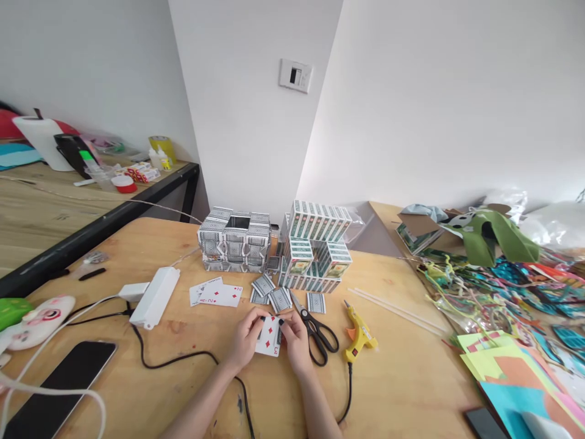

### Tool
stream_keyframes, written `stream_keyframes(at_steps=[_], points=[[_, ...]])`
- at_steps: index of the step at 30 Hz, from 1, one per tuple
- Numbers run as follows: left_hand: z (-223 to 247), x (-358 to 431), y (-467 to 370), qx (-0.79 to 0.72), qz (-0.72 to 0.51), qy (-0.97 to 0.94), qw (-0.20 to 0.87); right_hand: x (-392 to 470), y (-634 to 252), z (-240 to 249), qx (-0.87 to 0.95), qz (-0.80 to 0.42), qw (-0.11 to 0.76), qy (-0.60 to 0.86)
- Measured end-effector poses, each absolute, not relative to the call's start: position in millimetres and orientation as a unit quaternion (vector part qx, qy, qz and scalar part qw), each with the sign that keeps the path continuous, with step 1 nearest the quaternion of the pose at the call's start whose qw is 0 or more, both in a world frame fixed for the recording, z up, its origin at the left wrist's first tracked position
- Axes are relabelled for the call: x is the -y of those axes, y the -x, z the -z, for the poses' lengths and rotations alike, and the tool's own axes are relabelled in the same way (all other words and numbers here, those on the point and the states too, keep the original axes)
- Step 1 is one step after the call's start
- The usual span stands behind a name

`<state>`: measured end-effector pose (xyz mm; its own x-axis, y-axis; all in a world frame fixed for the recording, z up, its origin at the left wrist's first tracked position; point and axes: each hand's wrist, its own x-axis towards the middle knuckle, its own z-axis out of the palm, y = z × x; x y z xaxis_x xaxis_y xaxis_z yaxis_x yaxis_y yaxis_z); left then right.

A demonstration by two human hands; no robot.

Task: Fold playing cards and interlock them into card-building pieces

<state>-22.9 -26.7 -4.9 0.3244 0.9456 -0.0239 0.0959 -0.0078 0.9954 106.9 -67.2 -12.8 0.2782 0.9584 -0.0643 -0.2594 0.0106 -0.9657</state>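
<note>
Between my two hands is a playing card (268, 342), a three of diamonds, face up, with what looks like another card partly behind it. My left hand (247, 339) pinches its left edge, and my right hand (295, 340) pinches the right edge. Just beyond lie face-down cards (280, 299) with grey patterned backs, some of them cut or folded small. Face-up diamond cards (223, 295) rest to the left. Black-handled scissors (316, 338) lie right beside my right hand. Farther right is a yellow glue gun (359, 334) with its cord running toward me.
At the back stand a structure built of cards (234, 239) and stacked card boxes (315, 244). Clear glue sticks (397, 310) lie right. A white power strip (155, 297), black cable (178, 361) and phone (59, 387) occupy the left. Coloured paper (512, 372) and craft supplies crowd the far right.
</note>
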Motion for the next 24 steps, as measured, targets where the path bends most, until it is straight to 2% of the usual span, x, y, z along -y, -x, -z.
stream_keyframes(at_steps=[13,24], points=[[7.2,25.4,23.3,-0.429,-0.378,-0.619,0.537,64.9,-107.5,14.6,0.349,-0.479,0.619,0.515],[9.8,24.1,20.1,-0.406,-0.381,-0.596,0.579,63.8,-107.9,19.6,0.383,-0.428,0.629,0.524]])
